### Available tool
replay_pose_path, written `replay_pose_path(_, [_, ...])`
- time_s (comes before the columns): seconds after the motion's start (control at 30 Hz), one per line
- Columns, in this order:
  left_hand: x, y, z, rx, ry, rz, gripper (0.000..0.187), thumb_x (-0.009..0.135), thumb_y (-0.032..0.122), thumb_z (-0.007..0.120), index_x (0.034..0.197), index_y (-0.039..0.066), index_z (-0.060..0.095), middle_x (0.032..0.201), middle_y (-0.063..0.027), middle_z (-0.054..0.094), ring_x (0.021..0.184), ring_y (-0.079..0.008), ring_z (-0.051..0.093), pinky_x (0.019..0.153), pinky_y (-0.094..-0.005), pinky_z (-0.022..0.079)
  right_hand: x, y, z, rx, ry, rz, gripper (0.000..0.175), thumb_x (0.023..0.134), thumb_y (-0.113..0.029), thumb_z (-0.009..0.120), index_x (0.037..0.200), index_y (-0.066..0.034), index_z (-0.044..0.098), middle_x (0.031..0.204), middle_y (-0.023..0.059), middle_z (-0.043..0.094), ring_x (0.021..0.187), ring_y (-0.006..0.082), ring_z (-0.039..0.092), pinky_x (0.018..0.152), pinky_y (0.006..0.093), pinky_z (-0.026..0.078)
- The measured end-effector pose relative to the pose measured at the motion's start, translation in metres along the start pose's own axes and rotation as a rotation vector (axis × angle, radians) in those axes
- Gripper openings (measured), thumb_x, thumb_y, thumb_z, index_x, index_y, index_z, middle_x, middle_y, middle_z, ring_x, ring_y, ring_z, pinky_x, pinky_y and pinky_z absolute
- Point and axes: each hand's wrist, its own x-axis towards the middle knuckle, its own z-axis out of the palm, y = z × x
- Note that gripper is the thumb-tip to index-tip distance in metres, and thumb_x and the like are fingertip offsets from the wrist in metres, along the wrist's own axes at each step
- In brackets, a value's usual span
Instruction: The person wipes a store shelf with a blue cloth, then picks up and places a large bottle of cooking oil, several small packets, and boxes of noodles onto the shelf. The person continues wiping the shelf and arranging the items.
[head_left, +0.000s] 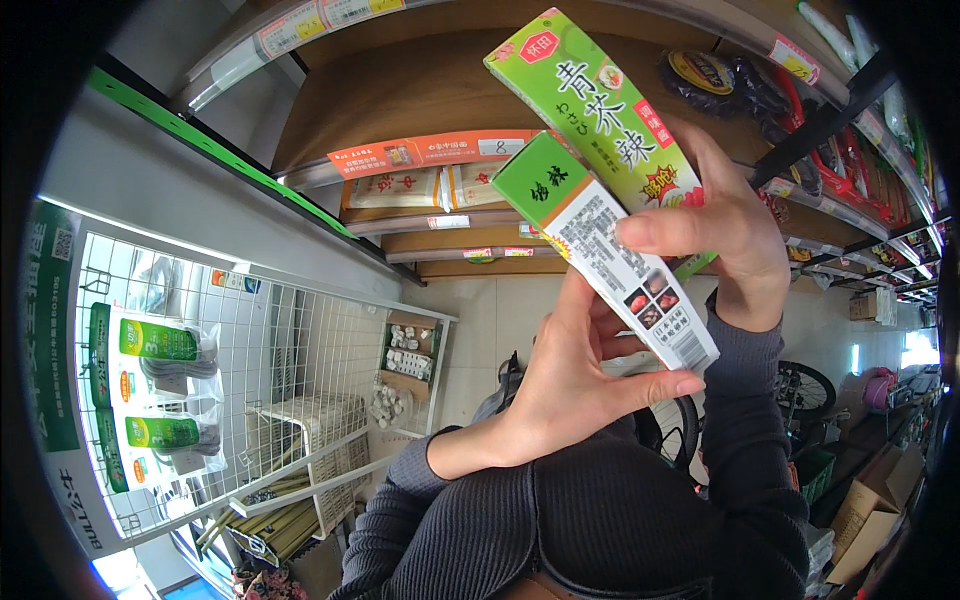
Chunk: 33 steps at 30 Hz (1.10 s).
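My left hand (570, 375) grips the lower end of a narrow white carton with a green top (600, 240), its thumb along the bottom edge. Small print, food pictures and a barcode cover the side facing me. My right hand (712, 210) is closed around a green wasabi sauce carton (592, 105), tilted with its upper end to the left. The right thumb rests over the edge of the white carton, so the two cartons overlap. A further bit of green shows below the right hand; whether it belongs to another carton I cannot tell.
Beyond the cartons stand wooden shelves (390, 90) with price tags and packs of noodles (397, 187). At left, a white wire rack (292, 330) holds packaged power strips (172, 360). Bagged goods (697, 75) lie on the right shelf. A bicycle wheel (806, 390) and a cardboard box (870, 510) are at right.
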Motion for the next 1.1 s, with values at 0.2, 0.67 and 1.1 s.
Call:
replay_pose_path(0.2, [-0.005,0.007,-0.015,-0.396,-0.525,-0.174,0.087,0.076,0.005,0.077,0.144,0.001,0.023,0.123,-0.0186,0.058,0.114,-0.0258,0.058,0.103,-0.0408,0.043,-0.003,0.020,-0.006,0.368,0.072,-0.070,0.047,0.079,-0.022,0.077,0.116,0.0019,0.060,0.098,0.0086,0.068,0.082,0.0115,0.064,0.071,0.0239,0.050])
replay_pose_path(0.67, [0.001,-0.018,-0.023,-0.903,-0.714,-0.192,0.100,0.080,0.029,0.068,0.151,-0.001,0.003,0.123,-0.0352,0.048,0.100,-0.0390,0.059,0.086,-0.0434,0.048,0.004,0.050,-0.011,0.638,-0.017,-0.118,0.032,0.091,-0.019,0.063,0.116,-0.0004,0.059,0.104,0.0086,0.067,0.092,0.0172,0.065,0.074,0.0274,0.051])
replay_pose_path(1.1, [0.004,-0.023,-0.022,-0.836,-0.564,-0.163,0.095,0.078,0.033,0.073,0.146,-0.005,0.018,0.125,-0.0308,0.046,0.101,-0.0388,0.060,0.089,-0.0443,0.050,0.008,0.078,-0.021,0.657,0.144,-0.021,0.059,0.080,-0.031,0.076,0.125,0.0013,0.057,0.122,0.0117,0.061,0.113,0.0193,0.059,0.099,0.0325,0.046])
